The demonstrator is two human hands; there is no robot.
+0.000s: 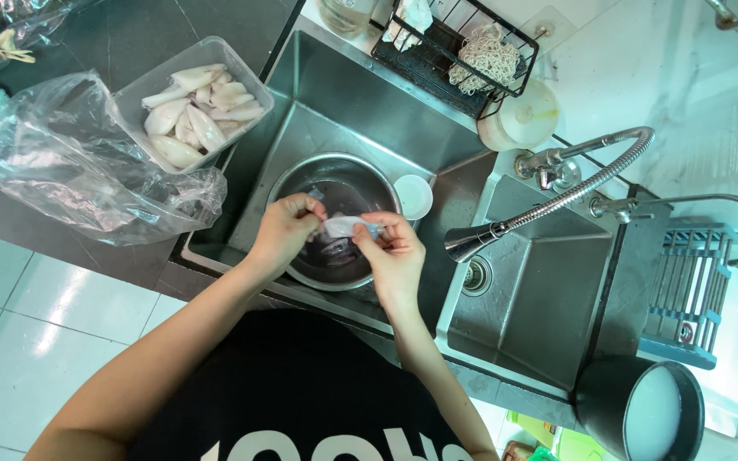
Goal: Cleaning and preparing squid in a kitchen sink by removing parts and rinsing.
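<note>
Together, our left hand (282,230) and right hand (395,253) pinch the two ends of one pale squid piece (343,226), fingers clamped on it, the left at its left end and the right at its right end. We hold it just above a round metal bowl (296,183) that stands in the left basin of the steel sink (301,94), toward the basin's front edge; dark water shows inside the bowl. A small white cup (413,196) sits against the bowl's right rim, by the divider between the two basins. Over the right basin a flexible spring faucet (557,201) points its nozzle toward our right hand. At the sink's far left corner, on the dark counter, a clear plastic tub (254,85) holds more whitish squid bodies (198,115), and a crumpled clear bag (79,175) lies just beside it. A black wire rack (437,55) hangs along the sink's back edge with a pale scrubber (489,55) in it. A dark pot (608,401) of cloudy white liquid stands at the sink's near right corner.
</note>
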